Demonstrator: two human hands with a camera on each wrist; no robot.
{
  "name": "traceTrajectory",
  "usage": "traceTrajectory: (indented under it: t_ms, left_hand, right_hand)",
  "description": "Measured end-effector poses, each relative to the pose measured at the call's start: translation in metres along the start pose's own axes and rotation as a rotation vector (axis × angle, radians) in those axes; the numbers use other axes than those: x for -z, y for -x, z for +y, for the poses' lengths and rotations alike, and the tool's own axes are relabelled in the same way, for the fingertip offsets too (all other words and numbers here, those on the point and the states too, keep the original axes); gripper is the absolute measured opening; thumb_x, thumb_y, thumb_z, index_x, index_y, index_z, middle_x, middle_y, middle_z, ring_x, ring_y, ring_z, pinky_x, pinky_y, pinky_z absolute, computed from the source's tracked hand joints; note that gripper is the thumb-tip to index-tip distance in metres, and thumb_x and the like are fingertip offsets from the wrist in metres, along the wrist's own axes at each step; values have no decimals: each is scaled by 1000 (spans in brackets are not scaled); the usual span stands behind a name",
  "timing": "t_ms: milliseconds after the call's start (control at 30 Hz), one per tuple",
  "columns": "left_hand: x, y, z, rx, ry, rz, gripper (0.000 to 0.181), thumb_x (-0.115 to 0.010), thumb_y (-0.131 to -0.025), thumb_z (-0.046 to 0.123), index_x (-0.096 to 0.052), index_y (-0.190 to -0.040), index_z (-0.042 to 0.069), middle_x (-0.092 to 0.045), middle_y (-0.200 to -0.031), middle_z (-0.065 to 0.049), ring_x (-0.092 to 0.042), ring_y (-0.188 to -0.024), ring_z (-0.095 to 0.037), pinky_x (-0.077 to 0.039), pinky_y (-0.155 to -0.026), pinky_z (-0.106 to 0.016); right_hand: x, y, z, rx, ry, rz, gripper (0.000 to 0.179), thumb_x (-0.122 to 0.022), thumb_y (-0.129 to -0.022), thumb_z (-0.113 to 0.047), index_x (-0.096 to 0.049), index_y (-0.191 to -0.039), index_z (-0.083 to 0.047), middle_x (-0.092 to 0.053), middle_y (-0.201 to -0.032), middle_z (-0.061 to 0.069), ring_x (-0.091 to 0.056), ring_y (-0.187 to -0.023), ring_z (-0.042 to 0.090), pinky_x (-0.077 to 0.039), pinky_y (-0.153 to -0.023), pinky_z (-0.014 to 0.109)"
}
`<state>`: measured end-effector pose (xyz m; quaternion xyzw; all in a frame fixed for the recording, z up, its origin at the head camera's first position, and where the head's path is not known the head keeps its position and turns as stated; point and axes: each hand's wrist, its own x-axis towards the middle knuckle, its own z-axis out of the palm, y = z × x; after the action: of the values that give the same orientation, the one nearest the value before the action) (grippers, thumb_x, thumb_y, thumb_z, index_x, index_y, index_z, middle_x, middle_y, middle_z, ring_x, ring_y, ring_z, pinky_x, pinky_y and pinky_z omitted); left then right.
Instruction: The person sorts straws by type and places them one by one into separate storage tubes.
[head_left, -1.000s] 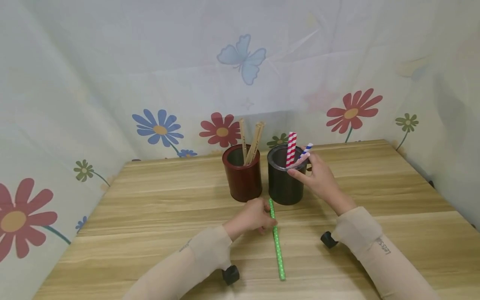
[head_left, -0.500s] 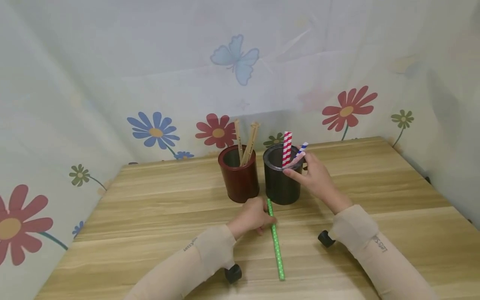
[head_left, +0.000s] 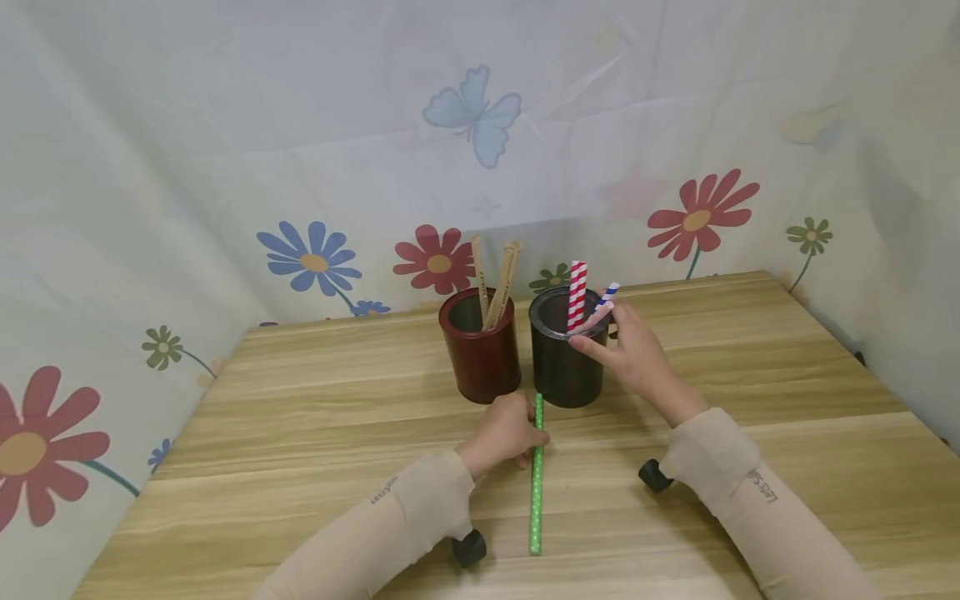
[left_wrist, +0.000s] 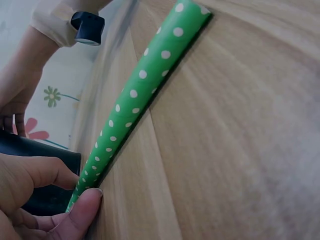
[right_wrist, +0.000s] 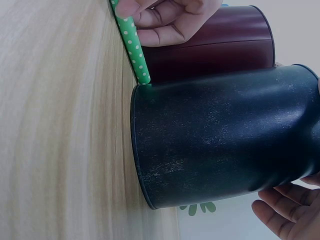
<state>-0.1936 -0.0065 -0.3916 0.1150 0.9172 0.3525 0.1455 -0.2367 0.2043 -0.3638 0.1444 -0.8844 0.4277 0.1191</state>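
My left hand pinches a green paper straw with white dots near its far end, thumb on one side and fingers on the other. In the left wrist view the straw lies along the wooden table. My right hand holds a black cup, with the thumb at the front rim and fingers along its right side. Out of that cup lean a red-striped straw, a blue-striped straw and a pale pink one. The green straw's far end reaches the cup's base in the right wrist view.
Close on the left of the black cup stands a dark red cup with tan sticks bearing small print. Behind the wooden table hangs a flower-patterned cloth. Black devices sit under both cuffs.
The green straw's near end has swung left, so the straw now lies straighter. The left hand keeps its pinch, and the right hand stays at the black cup.
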Motion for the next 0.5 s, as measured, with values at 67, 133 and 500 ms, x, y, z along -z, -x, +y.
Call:
traceTrajectory:
  t_ms: [67, 133, 500]
  left_hand:
    - [0, 0, -1, 1, 23, 3, 19, -72, -78, 2, -56, -88, -1, -54, -58, -4, -53, -36, -9, -50, -40, -23]
    - [-1, 0, -2, 2, 55, 4, 19, -72, -78, 1, -56, -88, -2, -54, -59, -4, -53, -37, -9, -51, -41, -24]
    - [2, 2, -12, -14, 219, -9, 18, -65, -78, -4, -54, -92, -5, -52, -55, -3, -52, -37, -9, -52, -41, -27]
  right_hand:
    - [0, 0, 1, -1, 0, 1, 83, -65, -87, -48, -29, -149, -5, -40, -145, 22, -47, -125, 36, -47, -97, 55]
    - [0, 0, 1, -3, 0, 2, 83, -65, -87, -47, -29, -149, -5, -41, -145, 22, -47, -125, 36, -47, -97, 55]
    - [0, 0, 0, 4, 1, 2, 82, -65, -88, -46, -30, -149, -5, -41, -145, 22, -47, -125, 36, -47, -97, 55]
